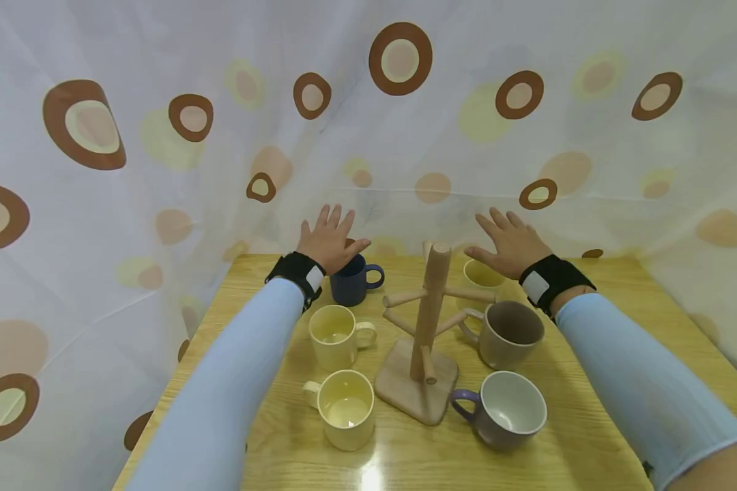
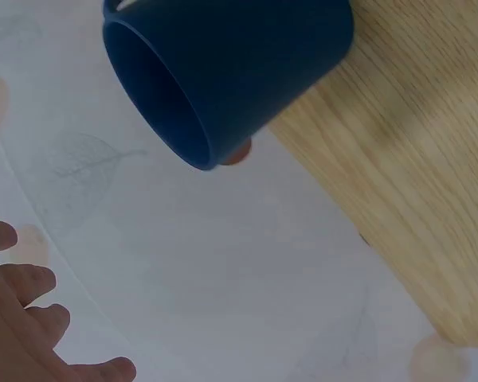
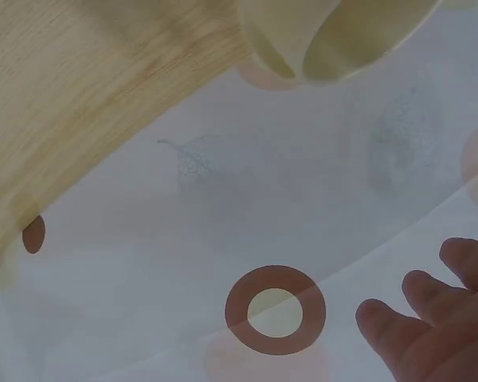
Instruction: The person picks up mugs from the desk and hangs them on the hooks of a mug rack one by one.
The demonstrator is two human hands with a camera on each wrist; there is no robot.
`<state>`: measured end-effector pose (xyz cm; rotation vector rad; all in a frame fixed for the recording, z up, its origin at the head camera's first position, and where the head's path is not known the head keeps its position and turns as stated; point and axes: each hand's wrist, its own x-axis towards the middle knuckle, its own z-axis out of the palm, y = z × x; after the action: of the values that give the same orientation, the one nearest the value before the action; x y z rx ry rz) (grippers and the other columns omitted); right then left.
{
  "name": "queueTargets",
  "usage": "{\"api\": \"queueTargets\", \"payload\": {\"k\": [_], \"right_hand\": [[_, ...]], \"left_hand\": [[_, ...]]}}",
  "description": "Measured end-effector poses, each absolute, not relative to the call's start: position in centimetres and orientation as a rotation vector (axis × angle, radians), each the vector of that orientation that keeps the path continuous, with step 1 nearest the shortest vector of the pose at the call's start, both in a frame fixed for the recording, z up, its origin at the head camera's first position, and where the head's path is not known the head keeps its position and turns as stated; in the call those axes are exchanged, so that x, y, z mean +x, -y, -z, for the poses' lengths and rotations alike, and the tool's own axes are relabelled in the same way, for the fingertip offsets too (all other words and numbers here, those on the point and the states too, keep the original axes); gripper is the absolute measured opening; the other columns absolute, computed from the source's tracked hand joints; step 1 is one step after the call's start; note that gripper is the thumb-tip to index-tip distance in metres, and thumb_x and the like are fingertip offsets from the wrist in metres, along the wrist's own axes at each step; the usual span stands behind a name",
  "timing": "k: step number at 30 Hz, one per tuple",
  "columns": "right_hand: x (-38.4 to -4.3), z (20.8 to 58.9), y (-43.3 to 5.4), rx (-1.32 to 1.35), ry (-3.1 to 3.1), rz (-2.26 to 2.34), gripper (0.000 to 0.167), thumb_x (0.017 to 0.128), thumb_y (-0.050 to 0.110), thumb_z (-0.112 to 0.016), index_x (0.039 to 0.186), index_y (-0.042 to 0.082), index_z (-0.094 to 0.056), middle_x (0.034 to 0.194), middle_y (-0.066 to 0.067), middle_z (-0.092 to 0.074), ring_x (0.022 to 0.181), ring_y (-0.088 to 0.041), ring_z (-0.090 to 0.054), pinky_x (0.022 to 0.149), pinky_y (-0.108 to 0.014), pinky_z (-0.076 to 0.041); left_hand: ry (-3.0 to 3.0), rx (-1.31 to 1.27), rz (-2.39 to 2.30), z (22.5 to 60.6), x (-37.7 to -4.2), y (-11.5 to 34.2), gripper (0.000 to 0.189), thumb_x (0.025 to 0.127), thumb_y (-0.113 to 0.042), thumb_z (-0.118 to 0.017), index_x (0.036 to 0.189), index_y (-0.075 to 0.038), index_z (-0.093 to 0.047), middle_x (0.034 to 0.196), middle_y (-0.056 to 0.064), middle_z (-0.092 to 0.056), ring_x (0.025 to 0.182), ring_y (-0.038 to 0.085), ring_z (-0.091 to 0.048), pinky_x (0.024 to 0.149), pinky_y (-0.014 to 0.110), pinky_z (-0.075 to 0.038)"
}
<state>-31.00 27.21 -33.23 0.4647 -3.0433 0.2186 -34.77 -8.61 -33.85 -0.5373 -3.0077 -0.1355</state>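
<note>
Blue mug (image 1: 348,286) stands left of and behind the wooden rack (image 1: 430,320), far yellow mug (image 1: 482,274) right of and behind it; both seem stiff, smooth, fairly light, possibly breakable, best gripped by handle or wall. Left hand (image 1: 329,245), right hand (image 1: 511,245): fingers outstretched, grasping nothing.

Downward head view, close wrist views, shared tabletop (image 1: 577,457)

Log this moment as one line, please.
left hand: empty, near navy mug | right hand: empty, near back-right yellow mug | wooden mug tree: bare | six mugs: upright on wooden table
</note>
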Motion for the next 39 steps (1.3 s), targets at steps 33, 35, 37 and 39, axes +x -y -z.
{"api": "queueTargets", "payload": {"k": [33,35,37,39], "right_hand": [[-10.6,40.9,-24.1,1.037,2.678,-0.414,0.073,0.078,0.054,-0.077,0.139,0.021,-0.055,0.135,-0.004,-0.055,0.115,-0.02,-0.058,0.081,-0.041,-0.056],[-10.3,41.1,-23.7,1.042,2.648,-0.395,0.067,0.077,0.052,-0.079,0.134,0.021,-0.06,0.129,-0.003,-0.055,0.109,-0.017,-0.058,0.076,-0.038,-0.056],[-10.1,41.3,-23.4,1.03,2.609,-0.412,0.059,0.075,0.045,-0.081,0.126,0.022,-0.063,0.123,0.0,-0.056,0.103,-0.014,-0.058,0.072,-0.034,-0.055],[-9.9,41.3,-23.0,0.998,2.578,-0.481,0.052,0.074,0.039,-0.083,0.119,0.024,-0.065,0.119,0.005,-0.056,0.099,-0.009,-0.057,0.072,-0.031,-0.055]], "left_hand": [[1.945,-0.987,0.91,36.2,-11.2,13.7,0.034,0.102,-0.026,-0.053,0.115,0.001,-0.067,0.115,0.016,-0.067,0.109,0.03,-0.063,0.112,0.036,-0.038],[1.922,-1.022,0.951,37.0,-10.2,13.1,0.03,0.101,-0.023,-0.055,0.112,0.0,-0.068,0.109,0.014,-0.069,0.103,0.028,-0.065,0.106,0.032,-0.043],[1.889,-1.072,0.974,37.8,-9.3,12.3,0.026,0.1,-0.02,-0.056,0.109,0.0,-0.069,0.104,0.013,-0.07,0.097,0.025,-0.066,0.097,0.03,-0.049],[1.856,-1.139,0.985,38.5,-8.6,11.5,0.025,0.1,-0.019,-0.056,0.108,0.001,-0.069,0.101,0.012,-0.07,0.093,0.023,-0.067,0.087,0.028,-0.052]]}}
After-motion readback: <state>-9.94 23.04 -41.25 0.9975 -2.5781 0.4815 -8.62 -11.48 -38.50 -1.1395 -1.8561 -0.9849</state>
